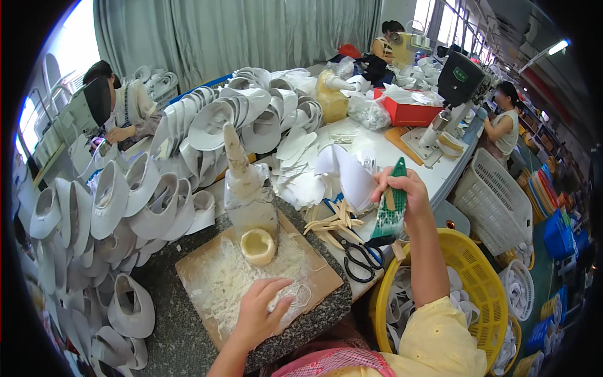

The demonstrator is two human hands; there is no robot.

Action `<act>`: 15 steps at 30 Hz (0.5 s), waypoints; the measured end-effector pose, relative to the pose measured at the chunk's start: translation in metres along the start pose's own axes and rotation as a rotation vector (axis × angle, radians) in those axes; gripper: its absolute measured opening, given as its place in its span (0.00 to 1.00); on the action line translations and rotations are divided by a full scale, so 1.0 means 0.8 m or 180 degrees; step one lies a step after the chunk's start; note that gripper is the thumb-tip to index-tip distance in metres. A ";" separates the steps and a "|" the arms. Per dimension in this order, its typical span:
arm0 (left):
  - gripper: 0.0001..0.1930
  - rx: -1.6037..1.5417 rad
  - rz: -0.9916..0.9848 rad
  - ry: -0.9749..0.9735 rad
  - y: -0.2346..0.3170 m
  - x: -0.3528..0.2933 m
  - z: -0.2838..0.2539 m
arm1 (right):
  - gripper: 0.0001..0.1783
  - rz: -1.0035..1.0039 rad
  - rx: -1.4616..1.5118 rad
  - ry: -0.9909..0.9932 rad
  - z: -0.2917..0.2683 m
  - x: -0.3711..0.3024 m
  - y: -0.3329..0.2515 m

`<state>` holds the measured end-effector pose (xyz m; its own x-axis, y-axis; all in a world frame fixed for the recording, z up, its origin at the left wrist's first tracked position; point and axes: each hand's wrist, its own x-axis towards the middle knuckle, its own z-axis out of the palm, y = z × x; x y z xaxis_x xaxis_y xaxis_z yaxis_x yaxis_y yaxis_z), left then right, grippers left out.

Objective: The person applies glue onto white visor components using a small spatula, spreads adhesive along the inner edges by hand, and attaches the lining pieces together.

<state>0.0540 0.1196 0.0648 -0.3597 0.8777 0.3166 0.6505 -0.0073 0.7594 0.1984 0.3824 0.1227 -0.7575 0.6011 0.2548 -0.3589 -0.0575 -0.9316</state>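
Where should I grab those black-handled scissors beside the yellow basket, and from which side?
Probably best by the black finger loops, from above on your near side: the scissors appear to lie flat, loops toward you, with the other end pointing away toward the beige strips. Your right hand grips the green brush, so the left would suit.

1. Ahead of the left hand (260,311) was a small open gap, then the cream cup (259,259) blocked the way.
2. Behind the cup stood a tall, dirty cone (239,166).
3. A hand could slide over the brown board's right side (320,283), but black scissors (361,261) lay past it.
4. Higher up, the green brush (388,220) in the right hand (408,198) got in the way.
5. Left of the board, dark stone (164,301) gave room, up to the white pile (133,308).
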 end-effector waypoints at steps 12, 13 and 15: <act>0.30 0.0054 0.0513 0.0839 0.013 0.120 0.089 | 0.09 0.0310 -0.0192 0.0252 0.003 -0.109 -0.025; 0.30 -0.0082 0.0438 0.0705 0.011 0.129 0.100 | 0.10 0.0412 -0.0165 0.0201 0.004 -0.119 -0.029; 0.29 -0.0165 0.0335 0.0597 0.010 0.131 0.098 | 0.10 0.0207 -0.0269 -0.0074 -0.001 -0.132 -0.039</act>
<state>0.0737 0.2486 0.0594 -0.4128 0.7664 0.4922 0.6577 -0.1231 0.7432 0.2903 0.3214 0.1244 -0.7905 0.5795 0.1983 -0.2621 -0.0276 -0.9646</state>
